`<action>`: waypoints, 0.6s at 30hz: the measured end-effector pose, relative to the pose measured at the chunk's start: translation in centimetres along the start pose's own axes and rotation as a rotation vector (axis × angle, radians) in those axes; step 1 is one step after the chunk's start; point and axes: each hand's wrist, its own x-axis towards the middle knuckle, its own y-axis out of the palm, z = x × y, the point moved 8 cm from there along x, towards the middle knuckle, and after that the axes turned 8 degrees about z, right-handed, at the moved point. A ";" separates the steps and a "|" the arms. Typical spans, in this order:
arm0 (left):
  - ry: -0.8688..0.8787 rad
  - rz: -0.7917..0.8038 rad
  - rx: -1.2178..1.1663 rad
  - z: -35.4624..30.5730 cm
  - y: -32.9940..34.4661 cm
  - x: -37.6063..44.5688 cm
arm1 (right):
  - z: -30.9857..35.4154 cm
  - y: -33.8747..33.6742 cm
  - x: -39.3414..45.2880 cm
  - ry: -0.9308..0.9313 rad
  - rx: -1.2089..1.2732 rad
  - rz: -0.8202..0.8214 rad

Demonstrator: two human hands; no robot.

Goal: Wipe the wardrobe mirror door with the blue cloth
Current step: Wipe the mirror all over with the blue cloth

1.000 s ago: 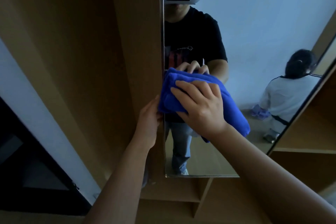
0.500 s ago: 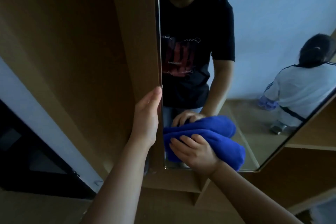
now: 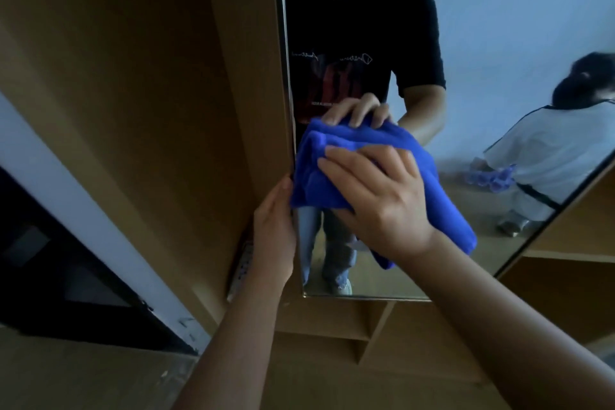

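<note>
The blue cloth [image 3: 362, 173], judged soft and light, is pressed flat against the mirror door [image 3: 499, 76] by the right hand [image 3: 379, 200], fingers spread; the door's edge is gripped by the left hand [image 3: 274, 230].

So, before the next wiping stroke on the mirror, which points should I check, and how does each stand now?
1. Right hand lies flat on the blue cloth: ok.
2. Cloth is against the mirror glass: ok.
3. Left hand steadies the door edge: ok.
4. Cloth covers the glass beside the left frame: ok.
5. Glass already clean of streaks: cannot tell.
6. Cloth tail hangs loose below the wrist: not ok.
</note>
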 end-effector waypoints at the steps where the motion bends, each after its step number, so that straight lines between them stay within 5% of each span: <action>1: 0.008 -0.026 0.011 -0.1 0.0 0.0 | -0.2 0.1 0.2 -0.003 -0.013 -0.003; 9: 0.060 -0.046 0.084 -0.8 -0.2 0.2 | 1.1 4.4 -5.7 -0.218 -0.038 0.098; 18: 0.095 -0.063 0.126 -0.8 0.2 0.9 | 1.3 8.9 -13.7 -0.406 -0.047 0.442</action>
